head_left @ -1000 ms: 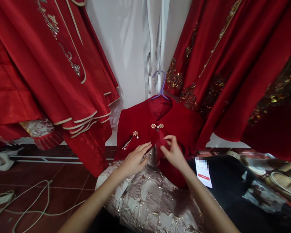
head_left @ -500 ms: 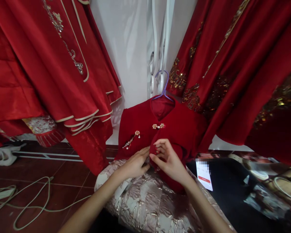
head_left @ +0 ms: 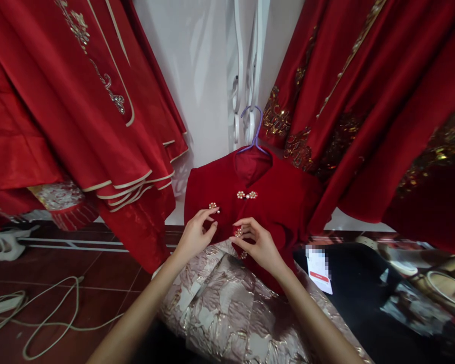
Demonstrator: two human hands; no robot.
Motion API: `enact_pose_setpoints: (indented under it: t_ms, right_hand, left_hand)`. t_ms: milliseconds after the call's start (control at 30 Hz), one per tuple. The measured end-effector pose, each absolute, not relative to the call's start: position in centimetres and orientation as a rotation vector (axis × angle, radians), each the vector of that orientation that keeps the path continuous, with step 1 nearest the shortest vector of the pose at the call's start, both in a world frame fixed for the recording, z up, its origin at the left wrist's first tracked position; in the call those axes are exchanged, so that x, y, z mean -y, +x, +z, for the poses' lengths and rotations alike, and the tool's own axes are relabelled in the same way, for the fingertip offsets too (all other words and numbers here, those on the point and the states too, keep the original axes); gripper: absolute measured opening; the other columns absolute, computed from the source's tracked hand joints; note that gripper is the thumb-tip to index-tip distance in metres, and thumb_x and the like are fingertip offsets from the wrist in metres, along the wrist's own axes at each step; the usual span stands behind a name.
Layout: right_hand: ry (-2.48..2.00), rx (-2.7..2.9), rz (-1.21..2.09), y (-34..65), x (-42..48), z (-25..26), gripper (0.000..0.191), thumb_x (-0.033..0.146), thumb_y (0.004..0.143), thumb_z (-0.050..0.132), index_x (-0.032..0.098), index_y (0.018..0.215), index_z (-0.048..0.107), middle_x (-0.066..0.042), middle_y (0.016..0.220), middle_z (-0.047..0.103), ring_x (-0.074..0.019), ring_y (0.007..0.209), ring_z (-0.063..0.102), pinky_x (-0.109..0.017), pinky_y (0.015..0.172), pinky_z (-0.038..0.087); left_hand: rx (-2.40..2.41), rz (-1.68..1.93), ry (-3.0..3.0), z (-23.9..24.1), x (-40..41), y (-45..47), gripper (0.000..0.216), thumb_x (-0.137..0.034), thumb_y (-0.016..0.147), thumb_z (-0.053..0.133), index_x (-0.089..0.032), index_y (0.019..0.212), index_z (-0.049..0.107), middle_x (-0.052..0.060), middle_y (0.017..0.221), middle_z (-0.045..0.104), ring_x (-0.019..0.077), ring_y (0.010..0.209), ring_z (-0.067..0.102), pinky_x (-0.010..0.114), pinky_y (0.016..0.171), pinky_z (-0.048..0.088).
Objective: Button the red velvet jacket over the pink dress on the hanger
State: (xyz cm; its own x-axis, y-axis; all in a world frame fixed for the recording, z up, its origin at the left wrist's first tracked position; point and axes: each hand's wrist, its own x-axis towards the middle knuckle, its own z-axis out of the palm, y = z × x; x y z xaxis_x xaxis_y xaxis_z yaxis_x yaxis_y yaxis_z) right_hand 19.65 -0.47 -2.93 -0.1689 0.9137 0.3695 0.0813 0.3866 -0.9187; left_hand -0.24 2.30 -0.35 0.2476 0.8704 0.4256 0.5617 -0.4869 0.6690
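A red velvet jacket (head_left: 280,212) hangs on a purple hanger (head_left: 257,134); its lower part rests over patterned, pale pink fabric (head_left: 227,308). A pearl flower clasp (head_left: 247,195) joins its front below the neckline. At the left chest, my left hand (head_left: 197,233) lies by a pearl brooch (head_left: 212,206), index fingertip against it, thumb apart. The brooch's dangling part is hidden behind those fingers. My right hand (head_left: 260,245) pinches the jacket's front edge beside another pearl flower fastener (head_left: 238,232). One more fastener (head_left: 243,255) shows just below the thumb.
Red garments with pale piping (head_left: 136,146) hang at the left, and sequinned red garments (head_left: 349,136) at the right. White doors (head_left: 205,76) stand behind. A phone (head_left: 318,273) lies on a black surface (head_left: 356,293). A white cable (head_left: 76,303) loops across the tiled floor.
My left hand has moved from the jacket's front edge up and left to the brooch. My right hand stays at the edge, where the pearl fasteners now show.
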Motion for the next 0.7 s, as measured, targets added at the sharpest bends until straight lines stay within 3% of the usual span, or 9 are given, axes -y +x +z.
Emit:
enact_pose_setpoints:
  t_ms: [200,367,567,700]
  right_hand:
    - [-0.901,1.451,0.941,19.5,-0.3,-3.8,0.022,0.031,0.074,0.073,0.020,0.091,0.067,-0.003,0.088,0.065,-0.0137,0.077,0.063,-0.028,0.074,0.054]
    - [-0.889,1.380,0.965,18.8,-2.0,-3.2,0.020,0.033,0.069,0.076,0.018,0.083,0.072,-0.004,0.086,0.069,-0.0162,0.079,0.066,-0.030,0.075,0.056]
    - [-0.897,1.441,0.872,16.9,-4.3,-1.8,0.022,0.032,0.077,0.069,0.020,0.095,0.074,-0.005,0.093,0.073,-0.0174,0.079,0.069,-0.031,0.078,0.056]
    - [-0.954,1.470,0.773,15.8,-4.7,-1.6,0.020,0.027,0.078,0.065,0.020,0.096,0.072,-0.003,0.086,0.071,-0.0154,0.077,0.068,-0.028,0.076,0.057]
  left_hand:
    - [-1.419,1.056,2.213,-0.9,-2.1,0.5,0.044,-0.022,0.084,0.052,-0.017,0.128,0.050,0.009,0.114,0.061,0.0166,0.087,0.063,0.027,0.065,0.052]
    - [-1.408,1.128,2.063,-1.3,-2.8,0.9,0.038,-0.021,0.082,0.054,-0.018,0.121,0.055,0.009,0.114,0.064,0.0152,0.083,0.065,0.023,0.058,0.050]
    - [-1.349,1.246,1.798,-0.9,-3.6,0.8,0.028,-0.026,0.079,0.059,-0.017,0.106,0.061,0.007,0.105,0.069,0.0144,0.079,0.067,0.022,0.060,0.051]
    - [-1.324,1.311,1.768,-0.9,-3.9,0.8,0.030,-0.034,0.077,0.065,-0.016,0.101,0.064,0.008,0.102,0.071,0.0146,0.076,0.067,0.023,0.062,0.052]
